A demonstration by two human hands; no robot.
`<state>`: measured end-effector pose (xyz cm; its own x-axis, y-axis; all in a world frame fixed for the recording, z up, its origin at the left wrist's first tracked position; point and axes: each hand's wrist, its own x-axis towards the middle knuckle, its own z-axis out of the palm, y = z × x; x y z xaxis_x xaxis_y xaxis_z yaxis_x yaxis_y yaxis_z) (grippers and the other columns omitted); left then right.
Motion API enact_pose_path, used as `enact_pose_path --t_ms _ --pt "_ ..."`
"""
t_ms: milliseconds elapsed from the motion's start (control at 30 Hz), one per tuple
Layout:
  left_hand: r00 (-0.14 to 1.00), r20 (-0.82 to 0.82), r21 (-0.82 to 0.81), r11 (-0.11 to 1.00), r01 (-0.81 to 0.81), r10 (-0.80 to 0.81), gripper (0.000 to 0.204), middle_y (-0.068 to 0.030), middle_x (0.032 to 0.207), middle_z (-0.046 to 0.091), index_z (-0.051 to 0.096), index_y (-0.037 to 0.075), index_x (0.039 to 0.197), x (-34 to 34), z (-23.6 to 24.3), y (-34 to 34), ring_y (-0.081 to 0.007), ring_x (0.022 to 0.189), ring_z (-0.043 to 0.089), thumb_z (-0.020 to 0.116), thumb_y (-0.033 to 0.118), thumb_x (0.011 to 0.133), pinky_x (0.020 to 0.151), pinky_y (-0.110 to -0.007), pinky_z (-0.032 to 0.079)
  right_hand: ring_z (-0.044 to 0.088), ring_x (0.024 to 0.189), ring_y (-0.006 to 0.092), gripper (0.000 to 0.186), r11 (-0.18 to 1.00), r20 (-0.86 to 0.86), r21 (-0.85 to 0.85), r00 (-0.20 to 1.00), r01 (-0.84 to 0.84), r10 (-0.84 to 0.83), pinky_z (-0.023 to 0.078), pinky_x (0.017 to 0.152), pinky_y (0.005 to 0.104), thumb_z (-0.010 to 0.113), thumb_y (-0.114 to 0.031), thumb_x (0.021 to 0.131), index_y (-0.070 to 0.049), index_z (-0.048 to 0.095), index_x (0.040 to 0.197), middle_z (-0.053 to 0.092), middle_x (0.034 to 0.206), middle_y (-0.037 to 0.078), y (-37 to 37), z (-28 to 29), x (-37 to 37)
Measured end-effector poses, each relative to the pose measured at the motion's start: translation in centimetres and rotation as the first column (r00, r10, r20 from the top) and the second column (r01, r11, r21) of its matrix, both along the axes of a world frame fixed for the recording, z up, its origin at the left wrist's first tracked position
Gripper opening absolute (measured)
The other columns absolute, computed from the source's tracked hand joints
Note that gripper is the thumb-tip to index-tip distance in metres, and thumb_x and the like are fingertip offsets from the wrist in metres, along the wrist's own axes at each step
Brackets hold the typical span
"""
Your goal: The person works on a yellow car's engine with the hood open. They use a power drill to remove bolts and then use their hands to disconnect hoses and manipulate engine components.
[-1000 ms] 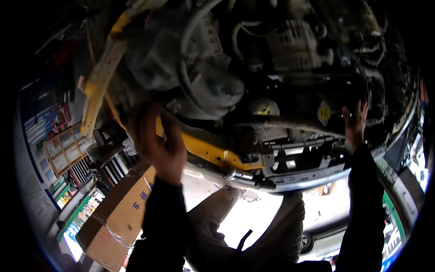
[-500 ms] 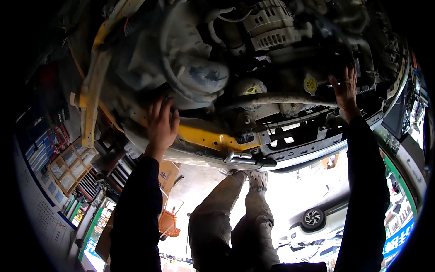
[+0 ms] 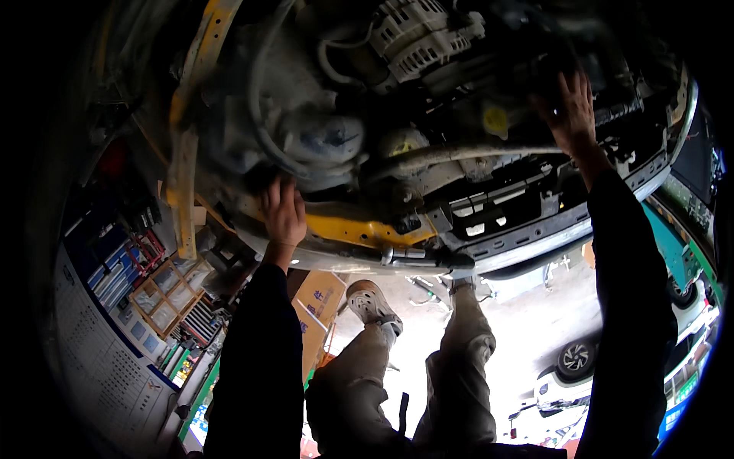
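My left hand (image 3: 284, 214) rests on the yellow front crossbeam (image 3: 348, 228) of a car's open engine bay, fingers laid over its inner edge, fingertips in shadow. Farther in on the right, my right hand (image 3: 572, 122) reaches over dark engine parts with its fingers stretched. Whether it touches them I cannot tell. Neither hand appears to hold anything. A metal tool with a dark handle (image 3: 417, 257) lies along the front edge between my arms. Beyond it are a pale hose (image 3: 466, 153), a yellow-labelled cap (image 3: 495, 121) and a finned alternator (image 3: 417, 38).
A yellow bent bar (image 3: 183, 176) rises at the left beside a wooden compartment rack (image 3: 170, 298). My legs (image 3: 459, 344) stand below the bumper. Cardboard boxes (image 3: 319, 294) lie on the floor to the left, and a white car (image 3: 554, 390) is at the lower right.
The view has turned and shifted. My right hand has moved farther into the engine bay, while my left stays on the yellow beam. My feet, close together before, are now apart.
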<state>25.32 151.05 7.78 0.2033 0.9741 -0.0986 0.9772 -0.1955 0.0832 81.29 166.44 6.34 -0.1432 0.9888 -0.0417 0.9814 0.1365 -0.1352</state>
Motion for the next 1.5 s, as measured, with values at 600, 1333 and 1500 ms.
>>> enact_pose_path --t_ms 600,1333,1500 --pt "0.672 0.589 -0.721 0.667 0.187 0.448 0.015 -0.0063 0.099 0.064 0.067 0.001 0.105 8.6 15.7 -0.1 -0.0146 0.095 0.063 0.069 0.014 0.098 0.081 -0.03 0.052 0.021 0.156 0.0331 0.106 0.993 -0.11 -0.11 0.993 0.031 -0.043 0.019 0.129 0.0538 0.078 -0.069 0.074 -0.011 0.041 0.155 0.041 0.158 0.011 -0.6 2.1 -0.9" --pt "0.693 0.698 -0.667 -0.186 0.721 0.18 0.033 -0.0127 0.12 0.063 0.067 0.002 0.118 16.1 21.6 14.6 -0.0295 0.113 0.063 0.073 0.013 0.087 0.099 -0.037 0.05 0.032 0.151 0.0336 0.096 0.996 -0.344 -0.06 0.935 0.072 -0.088 0.023 0.126 0.0515 0.089 -0.055 0.056 -0.008 0.059 0.134 0.055 0.143 0.01 0.6 4.3 -0.8" --pt "0.823 0.566 -0.738 0.422 0.526 -0.036 0.023 -0.0035 0.098 0.071 0.072 0.006 0.109 16.0 17.6 32.1 -0.0134 0.087 0.066 0.077 0.019 0.091 0.076 -0.03 0.054 0.032 0.152 0.0336 0.091 0.992 -0.355 -0.076 0.927 0.105 -0.125 0.022 0.126 0.0527 0.091 -0.051 0.054 -0.01 0.063 0.13 0.056 0.141 0.009 1.1 5.0 -0.5"
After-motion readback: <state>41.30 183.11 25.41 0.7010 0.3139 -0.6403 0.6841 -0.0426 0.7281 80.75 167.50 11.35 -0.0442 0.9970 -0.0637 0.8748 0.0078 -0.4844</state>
